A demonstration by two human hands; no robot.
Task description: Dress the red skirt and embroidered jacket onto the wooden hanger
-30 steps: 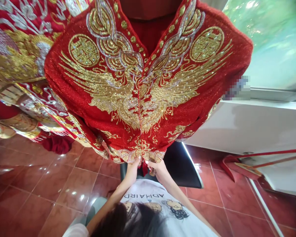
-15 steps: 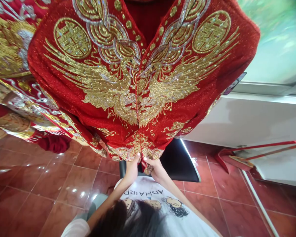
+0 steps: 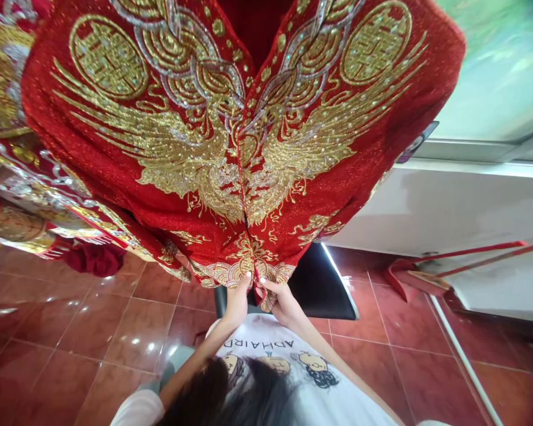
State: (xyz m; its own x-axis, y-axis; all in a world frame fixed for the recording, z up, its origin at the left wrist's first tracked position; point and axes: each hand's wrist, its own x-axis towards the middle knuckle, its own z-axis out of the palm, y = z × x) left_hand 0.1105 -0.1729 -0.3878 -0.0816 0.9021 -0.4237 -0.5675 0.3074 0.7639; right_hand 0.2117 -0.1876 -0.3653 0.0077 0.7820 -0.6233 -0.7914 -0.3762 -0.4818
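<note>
Your left hand [image 3: 238, 300] and right hand [image 3: 285, 300] each grip the scalloped, gold-embroidered lower hem [image 3: 220, 274] of a glittery red long-sleeved jacket [image 3: 270, 160]. Each thumb presses on top, one on either side of the centre front opening; the fingers beneath are mostly hidden. The jacket spreads upright before you, its V-shaped neckline above and its hem close to your white printed T-shirt [image 3: 284, 346]. The front edges meet along the middle, with a narrow dark gap below the winged gold motif [image 3: 169, 154].

Below the hem, between your forearms and the white wall [image 3: 400, 219], shows the bright-edged corner of a black seat [image 3: 322, 287]. Beyond the jacket's left edge hangs a red garment thick with silver and gold embroidery [image 3: 4, 100]. At the wall-side edge of the red tiled floor [image 3: 115, 331] stands a red long-handled dustpan [image 3: 397, 278].
</note>
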